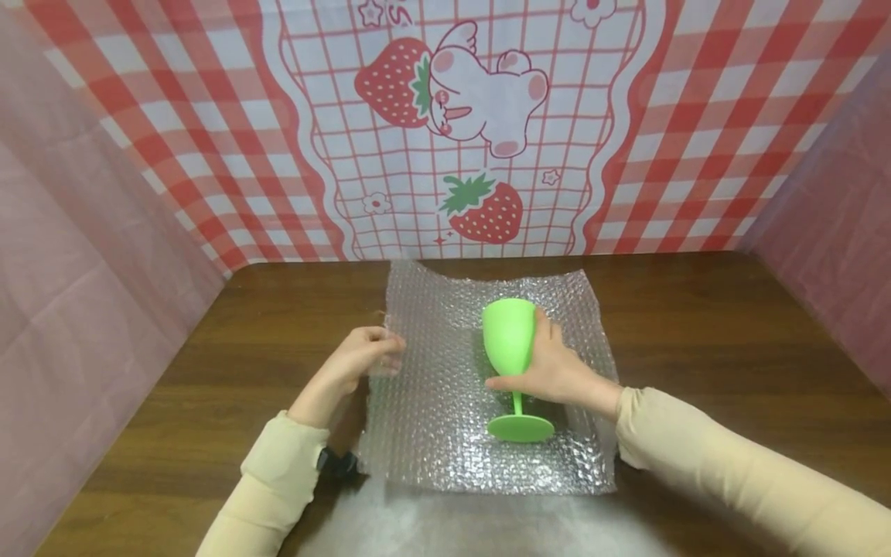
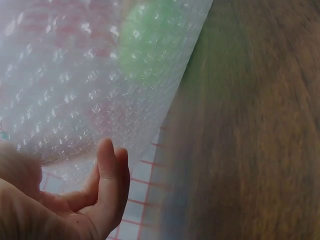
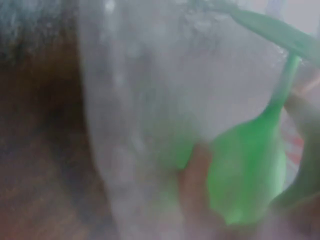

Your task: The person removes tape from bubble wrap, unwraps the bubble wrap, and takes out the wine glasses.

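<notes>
A bright green goblet (image 1: 508, 336) is tipped over the bubble wrap sheet (image 1: 438, 418), its foot towards me and its rim away. Around the bowl curls my right hand (image 1: 557, 367), the thumb near where bowl meets stem. The right wrist view is blurred, with the goblet (image 3: 250, 170) between thumb and fingers. At the sheet's left edge my left hand (image 1: 362, 356) grips the wrap, some fingertips showing through the plastic. In the left wrist view, the raised bubble wrap (image 2: 65, 100) spans above the fingers, the green of the goblet visible through it.
Dark wooden tabletop (image 1: 696, 340) lies on both sides of the wrap. A pale, shiny surface (image 1: 445, 526) is at the near edge. A red-and-white checked cloth (image 1: 696, 155) with strawberries hangs behind, and pink cloth (image 1: 76, 255) hangs at the sides.
</notes>
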`<move>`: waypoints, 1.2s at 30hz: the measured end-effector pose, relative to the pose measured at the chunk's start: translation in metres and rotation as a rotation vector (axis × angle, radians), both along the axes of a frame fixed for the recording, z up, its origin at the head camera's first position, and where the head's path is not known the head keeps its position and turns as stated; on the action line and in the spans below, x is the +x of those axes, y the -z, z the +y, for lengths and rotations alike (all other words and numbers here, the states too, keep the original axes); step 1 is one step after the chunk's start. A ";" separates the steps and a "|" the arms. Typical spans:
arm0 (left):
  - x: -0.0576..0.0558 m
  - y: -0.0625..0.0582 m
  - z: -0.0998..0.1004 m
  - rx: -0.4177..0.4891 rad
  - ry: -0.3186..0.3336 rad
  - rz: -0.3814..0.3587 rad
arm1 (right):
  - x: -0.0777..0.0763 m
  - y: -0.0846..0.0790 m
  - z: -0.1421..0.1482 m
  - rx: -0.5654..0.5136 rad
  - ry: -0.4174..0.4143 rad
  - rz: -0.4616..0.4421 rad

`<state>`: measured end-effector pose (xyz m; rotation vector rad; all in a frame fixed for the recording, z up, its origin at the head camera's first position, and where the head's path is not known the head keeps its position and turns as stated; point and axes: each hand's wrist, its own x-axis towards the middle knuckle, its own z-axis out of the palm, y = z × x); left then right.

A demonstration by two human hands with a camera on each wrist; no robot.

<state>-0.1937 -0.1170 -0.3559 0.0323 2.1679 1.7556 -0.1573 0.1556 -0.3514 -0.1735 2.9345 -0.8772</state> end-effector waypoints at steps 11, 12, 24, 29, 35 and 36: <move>0.001 0.003 -0.002 0.018 0.016 0.041 | 0.003 0.007 0.001 -0.048 -0.006 -0.021; 0.001 0.003 -0.002 0.016 0.013 0.036 | 0.002 0.008 0.001 -0.055 -0.005 -0.028; -0.002 0.003 -0.001 0.002 -0.021 -0.019 | 0.000 0.005 0.007 -0.250 0.065 -0.161; -0.004 0.003 -0.004 -0.006 -0.014 -0.003 | 0.000 0.004 0.014 -0.303 0.070 -0.193; -0.004 0.000 -0.006 -0.024 0.002 0.008 | -0.001 0.000 0.021 -0.318 0.059 -0.232; -0.005 0.000 -0.006 -0.025 0.004 0.007 | -0.001 -0.001 0.022 -0.315 0.061 -0.238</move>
